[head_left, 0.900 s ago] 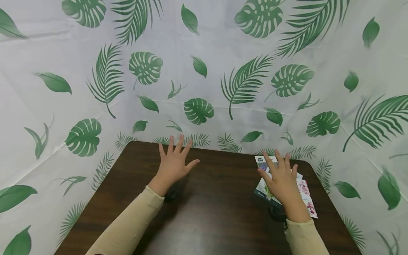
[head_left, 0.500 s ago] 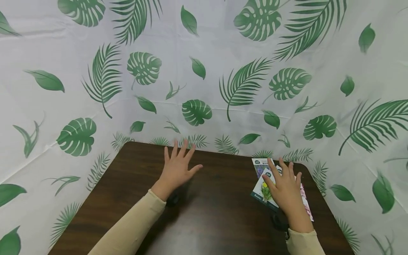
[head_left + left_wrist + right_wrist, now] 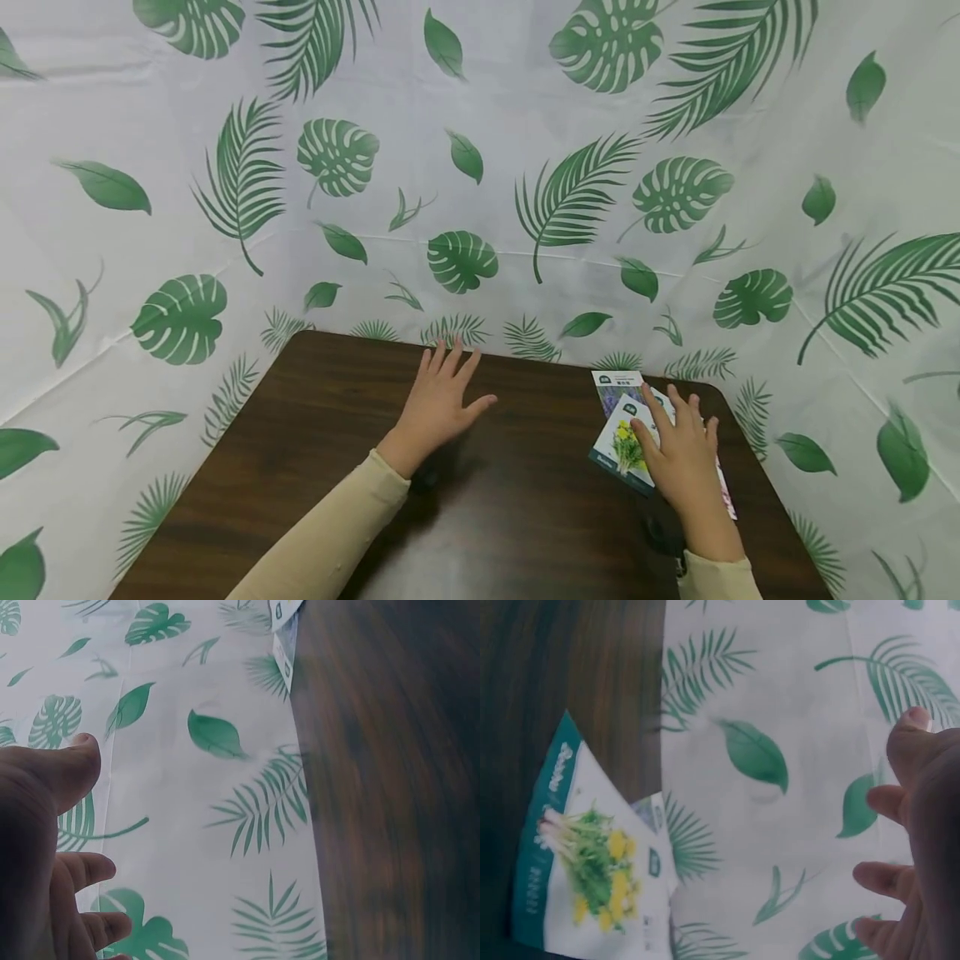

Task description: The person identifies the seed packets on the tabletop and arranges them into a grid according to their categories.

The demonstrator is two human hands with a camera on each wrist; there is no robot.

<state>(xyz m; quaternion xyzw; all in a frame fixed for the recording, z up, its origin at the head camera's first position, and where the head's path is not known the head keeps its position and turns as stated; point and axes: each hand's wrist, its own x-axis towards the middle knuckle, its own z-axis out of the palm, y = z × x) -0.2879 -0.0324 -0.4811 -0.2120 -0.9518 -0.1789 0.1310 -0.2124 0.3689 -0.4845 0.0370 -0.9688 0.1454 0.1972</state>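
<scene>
My left hand (image 3: 444, 398) hovers flat over the middle of the dark wooden table (image 3: 315, 433), fingers straight and spread, holding nothing; its thumb (image 3: 64, 769) and fingers also show in the left wrist view. My right hand (image 3: 678, 450) lies with straight fingers on a small fan of seed packets (image 3: 626, 433) near the table's far right corner. The top packet (image 3: 592, 870) shows yellow flowers and a teal edge. A lavender packet (image 3: 617, 388) and a pink-flower packet (image 3: 722, 479) poke out from under the hand.
A white cloth printed with green leaves (image 3: 480, 183) walls in the table on the back, left and right. The table's rounded far corners sit close to that cloth. Both beige sleeves (image 3: 330, 533) reach in from the near edge.
Both hands have drawn back toward me a little. The left hand has shifted slightly right. The right hand slid down the packets, uncovering more of the yellow-flower one.
</scene>
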